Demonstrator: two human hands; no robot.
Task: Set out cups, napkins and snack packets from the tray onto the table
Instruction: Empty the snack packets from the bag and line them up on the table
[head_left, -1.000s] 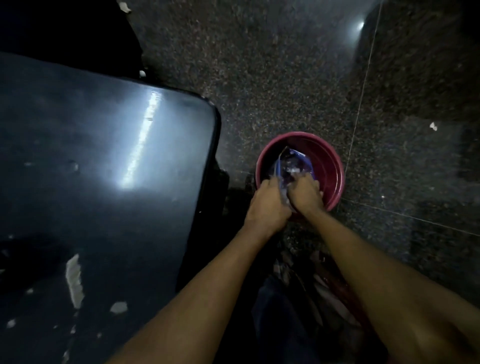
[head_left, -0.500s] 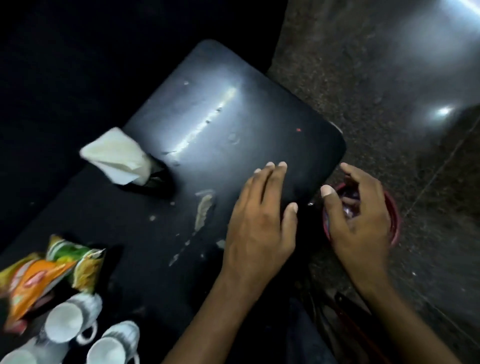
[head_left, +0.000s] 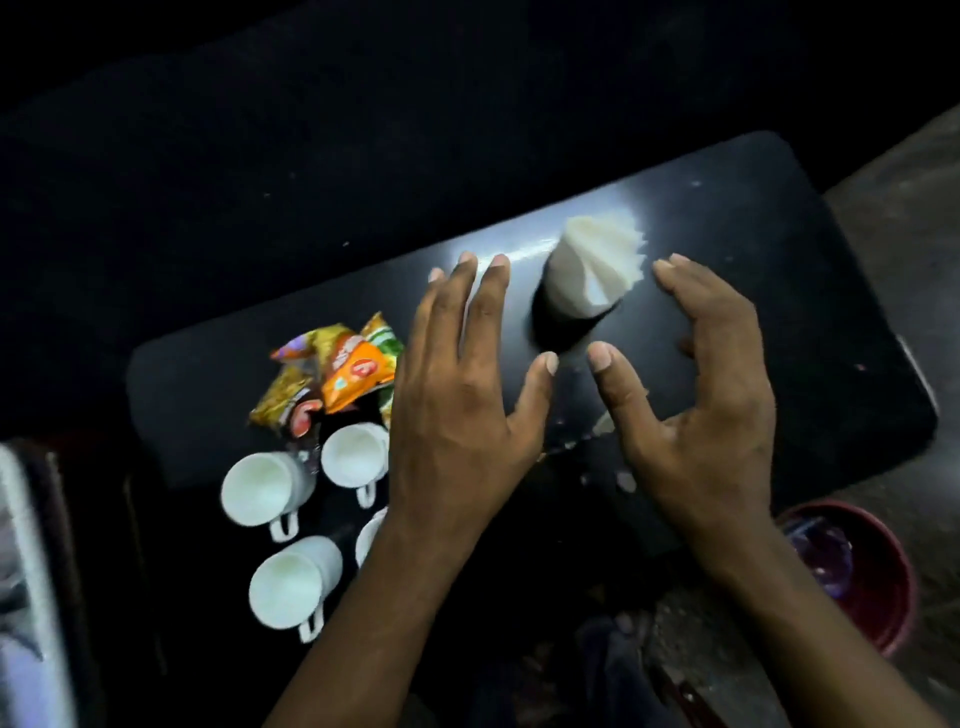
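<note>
Seen from above, left to right: at the table's left end lie four white cups on their sides, handles toward the near edge, with a heap of snack packets just behind them toward the far edge. The left hand hovers over the table's middle, fingers spread and holding nothing, partly hiding one cup. Between the hands stands a dark holder stuffed with white napkins, nearer the far edge. The right hand is open and curved, also empty, beside the holder without touching it. A red bowl sits on the floor off the table's near right corner. A moment ago both hands were down in that bowl; they have since risen to flank the napkins, which suggests the napkin holder is the next item to be positioned.
</note>
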